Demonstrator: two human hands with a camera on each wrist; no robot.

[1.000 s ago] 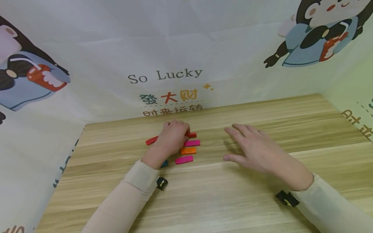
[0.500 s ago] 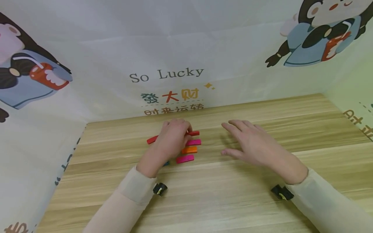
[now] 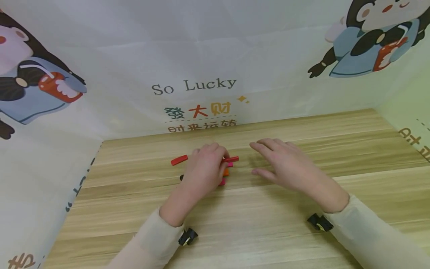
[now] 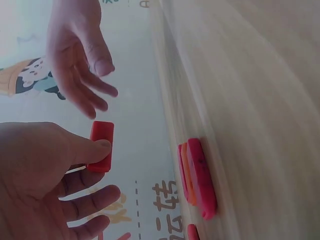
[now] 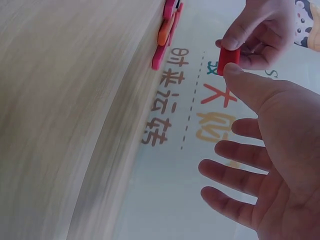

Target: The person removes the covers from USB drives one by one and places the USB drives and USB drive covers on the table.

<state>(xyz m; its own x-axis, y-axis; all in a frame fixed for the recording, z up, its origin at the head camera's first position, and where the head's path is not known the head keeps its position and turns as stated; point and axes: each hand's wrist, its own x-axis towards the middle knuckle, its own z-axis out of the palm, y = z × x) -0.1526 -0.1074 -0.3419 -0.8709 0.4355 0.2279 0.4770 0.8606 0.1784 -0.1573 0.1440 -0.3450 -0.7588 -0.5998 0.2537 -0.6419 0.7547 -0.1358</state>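
Note:
My left hand (image 3: pixel 203 166) pinches a small red bar (image 3: pixel 232 159) between thumb and fingers. In the left wrist view this red bar (image 4: pixel 103 131) is a flat rectangular block, raised above the table. My right hand (image 3: pixel 289 164) is to its right, fingers spread and holding nothing. In the right wrist view the right thumb overlaps the end of the red bar (image 5: pixel 227 56). Below the left hand, partly covered by it, lie a pink bar (image 3: pixel 230 164), an orange bar (image 3: pixel 226 172) and a nearer pink bar (image 3: pixel 223 182).
A second red bar (image 3: pixel 179 160) lies left of the left hand. A small black thing (image 3: pixel 181 177) peeks out beside that hand. The wood-grain table (image 3: pixel 255 231) ends at a white printed backdrop (image 3: pixel 268 74) behind and at both sides.
The left hand has lifted the red bar off the table and carried it slightly right and nearer. The right hand has drifted a little left, toward it.

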